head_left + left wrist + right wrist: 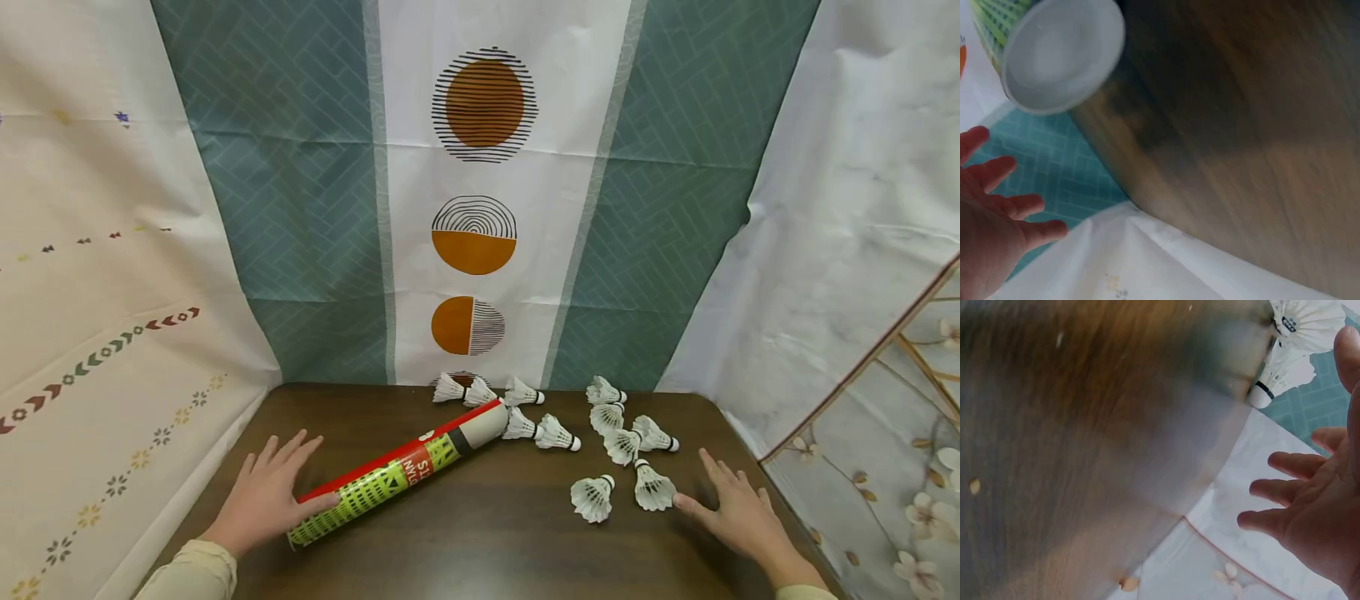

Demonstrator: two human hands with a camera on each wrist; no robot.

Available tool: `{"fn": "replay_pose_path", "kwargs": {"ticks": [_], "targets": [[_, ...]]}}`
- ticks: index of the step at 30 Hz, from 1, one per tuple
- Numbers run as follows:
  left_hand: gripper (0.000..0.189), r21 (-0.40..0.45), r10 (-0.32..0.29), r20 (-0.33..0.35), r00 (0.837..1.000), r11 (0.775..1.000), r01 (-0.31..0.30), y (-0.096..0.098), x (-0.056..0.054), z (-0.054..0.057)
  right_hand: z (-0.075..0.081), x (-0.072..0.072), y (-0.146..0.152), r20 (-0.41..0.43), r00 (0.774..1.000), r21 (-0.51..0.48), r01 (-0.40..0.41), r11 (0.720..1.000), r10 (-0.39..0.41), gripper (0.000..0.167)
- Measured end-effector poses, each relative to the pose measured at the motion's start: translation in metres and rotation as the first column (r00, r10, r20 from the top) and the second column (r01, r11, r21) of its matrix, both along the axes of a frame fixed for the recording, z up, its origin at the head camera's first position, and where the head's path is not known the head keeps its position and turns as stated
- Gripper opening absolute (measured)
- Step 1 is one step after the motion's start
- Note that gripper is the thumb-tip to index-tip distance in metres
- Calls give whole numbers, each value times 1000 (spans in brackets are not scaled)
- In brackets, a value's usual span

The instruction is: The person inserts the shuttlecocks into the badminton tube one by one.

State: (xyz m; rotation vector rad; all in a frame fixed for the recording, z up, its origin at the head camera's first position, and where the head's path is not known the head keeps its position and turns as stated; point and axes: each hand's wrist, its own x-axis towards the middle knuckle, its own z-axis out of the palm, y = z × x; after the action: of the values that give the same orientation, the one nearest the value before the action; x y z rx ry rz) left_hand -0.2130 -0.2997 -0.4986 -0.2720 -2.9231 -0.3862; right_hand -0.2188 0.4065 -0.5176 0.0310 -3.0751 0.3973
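Note:
A red and yellow-green shuttlecock tube (390, 475) lies slantwise on the table, its white end toward the back. My left hand (272, 492) is spread beside its near end, thumb over or against the tube; contact is unclear. In the left wrist view the tube's round, pale end (1063, 53) faces the camera, above the spread fingers (1025, 205). At the right, my right hand (738, 510) is spread, thumb close to a white feathered shuttlecock (654, 487). Another shuttlecock (592, 498) lies left of that one. The right wrist view shows nothing in the hand (1316, 531).
Several shuttlecocks (622, 446) cluster at the back right. More shuttlecocks (555, 433) lie around the tube's far end. Patterned cloth (472, 250) hangs behind the dark wooden table (480, 542), with pale cloths (112, 333) along the sides.

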Motion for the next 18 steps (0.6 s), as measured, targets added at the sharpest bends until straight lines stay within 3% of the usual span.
{"fn": "replay_pose_path", "kwargs": {"ticks": [10, 18], "targets": [[93, 42, -80, 51, 996, 996, 78, 48, -14, -2, 6, 1, -9, -67, 998, -104, -7, 995, 0, 96], [92, -22, -33, 96, 995, 999, 35, 82, -27, -6, 19, -1, -29, -162, 987, -267, -44, 963, 0, 69]]}}
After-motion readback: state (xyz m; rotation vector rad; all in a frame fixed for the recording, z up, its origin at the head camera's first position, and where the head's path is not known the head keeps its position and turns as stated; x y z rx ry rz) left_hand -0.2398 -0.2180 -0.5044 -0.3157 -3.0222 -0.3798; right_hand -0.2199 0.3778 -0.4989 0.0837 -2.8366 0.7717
